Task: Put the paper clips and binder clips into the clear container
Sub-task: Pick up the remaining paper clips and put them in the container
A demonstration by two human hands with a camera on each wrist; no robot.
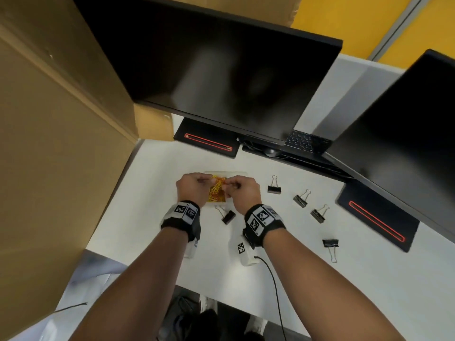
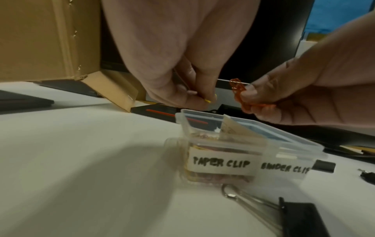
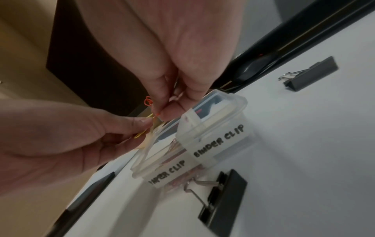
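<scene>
A small clear container (image 1: 222,174) stands on the white table with its lid up. Its two compartments are labelled "PAPER CLIP" (image 2: 221,163) and "BINDER CLIP" (image 3: 219,141). Yellow and orange paper clips (image 1: 216,193) fill the paper-clip side. Both hands hover just above it. My left hand (image 1: 206,181) pinches a yellow paper clip (image 3: 142,134). My right hand (image 1: 231,185) pinches an orange paper clip (image 2: 237,87). The two clips seem linked together. Several black binder clips lie loose on the table: one (image 1: 227,215) just in front of the container, others (image 1: 301,198) to the right.
A large cardboard box (image 1: 56,143) walls off the left side. Two dark monitors (image 1: 221,77) with red-striped stands (image 1: 208,141) and a laptop keyboard (image 1: 304,141) line the back and right. A black cable (image 1: 273,279) runs from my right wrist over the table's front edge.
</scene>
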